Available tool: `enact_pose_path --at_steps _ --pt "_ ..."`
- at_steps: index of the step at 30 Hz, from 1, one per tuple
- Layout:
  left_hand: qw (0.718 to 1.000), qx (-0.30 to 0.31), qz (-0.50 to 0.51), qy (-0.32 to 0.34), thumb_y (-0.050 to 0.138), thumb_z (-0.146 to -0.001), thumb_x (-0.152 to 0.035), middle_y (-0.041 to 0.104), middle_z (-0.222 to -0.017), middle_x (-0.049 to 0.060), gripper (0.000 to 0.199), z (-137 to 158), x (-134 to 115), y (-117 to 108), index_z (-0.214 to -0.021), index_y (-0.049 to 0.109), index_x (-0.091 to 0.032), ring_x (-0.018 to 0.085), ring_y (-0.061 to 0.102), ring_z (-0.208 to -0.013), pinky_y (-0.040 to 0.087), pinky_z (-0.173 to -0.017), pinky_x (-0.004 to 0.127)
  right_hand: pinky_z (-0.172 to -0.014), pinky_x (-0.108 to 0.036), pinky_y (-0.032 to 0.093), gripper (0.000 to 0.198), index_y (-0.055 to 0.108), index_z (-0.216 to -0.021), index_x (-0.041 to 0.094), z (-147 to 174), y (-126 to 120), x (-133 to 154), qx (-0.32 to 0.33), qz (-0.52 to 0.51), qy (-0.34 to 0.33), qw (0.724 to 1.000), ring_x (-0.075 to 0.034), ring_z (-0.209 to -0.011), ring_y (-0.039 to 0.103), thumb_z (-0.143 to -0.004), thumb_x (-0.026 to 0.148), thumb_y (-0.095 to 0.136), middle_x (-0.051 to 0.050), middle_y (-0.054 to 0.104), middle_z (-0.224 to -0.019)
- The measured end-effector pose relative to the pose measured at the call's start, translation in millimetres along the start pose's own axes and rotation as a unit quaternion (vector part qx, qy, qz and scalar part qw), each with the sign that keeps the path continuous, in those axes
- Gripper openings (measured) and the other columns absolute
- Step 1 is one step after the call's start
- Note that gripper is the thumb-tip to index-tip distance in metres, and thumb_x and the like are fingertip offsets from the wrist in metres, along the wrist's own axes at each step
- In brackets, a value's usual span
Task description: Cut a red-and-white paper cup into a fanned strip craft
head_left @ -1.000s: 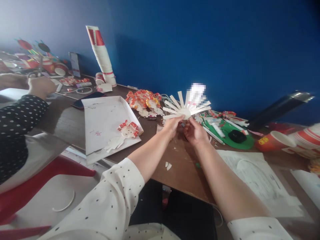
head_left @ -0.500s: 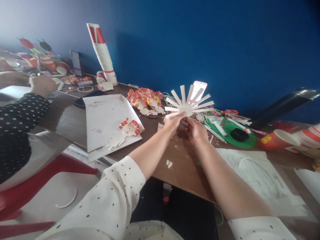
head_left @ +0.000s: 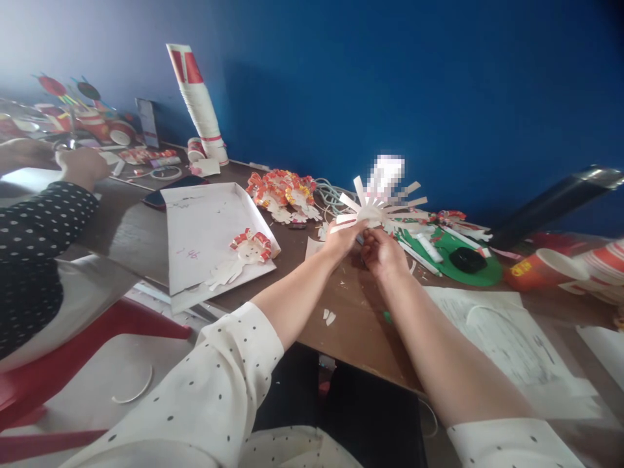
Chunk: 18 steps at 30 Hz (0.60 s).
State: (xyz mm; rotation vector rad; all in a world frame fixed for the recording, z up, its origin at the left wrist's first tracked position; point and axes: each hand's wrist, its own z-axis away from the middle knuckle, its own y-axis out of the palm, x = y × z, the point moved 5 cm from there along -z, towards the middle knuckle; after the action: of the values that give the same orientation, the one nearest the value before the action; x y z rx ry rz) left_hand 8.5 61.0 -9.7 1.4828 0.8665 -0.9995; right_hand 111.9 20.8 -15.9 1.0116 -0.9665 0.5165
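A white paper cup cut into strips (head_left: pixel 371 216) is spread out like a fan of rays around its round base. My left hand (head_left: pixel 342 239) is closed on the lower left of this cut cup, thumb against its base. Just below it, on the right, my right hand (head_left: pixel 383 252) has its fingers curled in close to the cup's underside. Whatever those fingers hold, if anything, is hidden. Small white paper scraps (head_left: pixel 329 316) lie on the brown table (head_left: pixel 361 344) under my forearms.
Left of my hands, a white box lid (head_left: pixel 205 221) carries a paper figure (head_left: pixel 251 248). Behind stand a pile of paper figures (head_left: pixel 283 195) and a tall cup stack (head_left: pixel 202 104). Right are a green disc (head_left: pixel 480 272) and red cups (head_left: pixel 543 273). A co-worker's hand (head_left: pixel 82 162) is at far left.
The cut cup has shifted slightly right and tilted, so its strips look lower and more foreshortened. My left hand moved with it. My right hand's fingers are more curled.
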Motion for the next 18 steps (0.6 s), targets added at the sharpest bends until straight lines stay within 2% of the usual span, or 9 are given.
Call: enact_pose_path --at_steps 2,5,8,11,15,18 --pt "1.000 -0.014 0.006 -0.012 0.075 -0.069 -0.019 0.066 -0.069 0.001 0.008 -2.0 6.5 -1.4 -0.067 0.068 -0.015 0.011 0.056 -0.065 0.043 -0.067 0.024 -0.034 -0.012 0.040 0.018 0.057 -0.067 0.018 2.1 0.4 -4.8 -0.027 -0.025 0.033 0.999 -0.004 -0.043 0.047 -0.063 0.009 0.072 0.006 0.058 -0.055" --pt "0.997 -0.042 0.047 -0.053 0.076 -0.068 -0.021 0.063 -0.065 0.000 0.012 -3.9 19.1 -3.1 -0.069 0.066 -0.015 0.010 0.054 -0.059 0.042 -0.062 0.024 -0.036 -0.012 0.041 0.016 0.056 -0.064 0.018 5.5 3.2 -8.8 -0.051 -0.046 0.037 0.997 -0.005 -0.045 0.048 -0.065 0.005 0.067 0.005 0.057 -0.052" --pt "0.982 -0.077 0.128 -0.117 0.077 -0.066 -0.020 0.059 -0.060 -0.001 0.016 -2.5 28.7 -2.2 -0.068 0.062 -0.015 0.009 0.052 -0.053 0.041 -0.057 0.024 -0.038 -0.012 0.043 0.018 0.054 -0.060 0.018 6.6 6.7 -13.2 -0.044 -0.058 0.041 0.996 -0.005 -0.046 0.049 -0.068 0.005 0.065 0.005 0.056 -0.051" --pt "0.962 -0.102 0.204 -0.152 0.073 -0.067 -0.010 0.057 -0.058 -0.002 0.015 -0.4 28.3 0.3 -0.068 0.059 -0.014 0.008 0.051 -0.050 0.042 -0.055 0.022 -0.042 -0.014 0.047 0.019 0.054 -0.060 0.018 6.2 9.0 -16.8 -0.029 -0.066 0.049 0.996 -0.006 -0.046 0.050 -0.068 0.005 0.065 0.005 0.056 -0.051" --pt "0.930 -0.084 0.269 -0.238 0.067 -0.072 -0.007 0.049 -0.050 -0.002 0.021 1.3 28.7 6.6 -0.060 0.052 -0.014 0.007 0.046 -0.045 0.043 -0.053 0.021 -0.045 -0.014 0.049 0.018 0.055 -0.061 0.017 6.1 11.6 -18.6 -0.003 -0.068 0.048 0.997 -0.006 -0.047 0.052 -0.069 0.006 0.067 0.004 0.058 -0.053" --pt "0.928 -0.082 0.277 -0.233 0.068 -0.072 -0.008 0.050 -0.051 -0.002 0.020 -0.6 28.0 6.0 -0.061 0.052 -0.014 0.007 0.047 -0.045 0.043 -0.053 0.021 -0.046 -0.015 0.050 0.014 0.059 -0.063 0.016 8.0 11.9 -18.4 -0.004 -0.066 0.036 0.997 -0.006 -0.049 0.055 -0.071 0.008 0.067 0.002 0.061 -0.056"
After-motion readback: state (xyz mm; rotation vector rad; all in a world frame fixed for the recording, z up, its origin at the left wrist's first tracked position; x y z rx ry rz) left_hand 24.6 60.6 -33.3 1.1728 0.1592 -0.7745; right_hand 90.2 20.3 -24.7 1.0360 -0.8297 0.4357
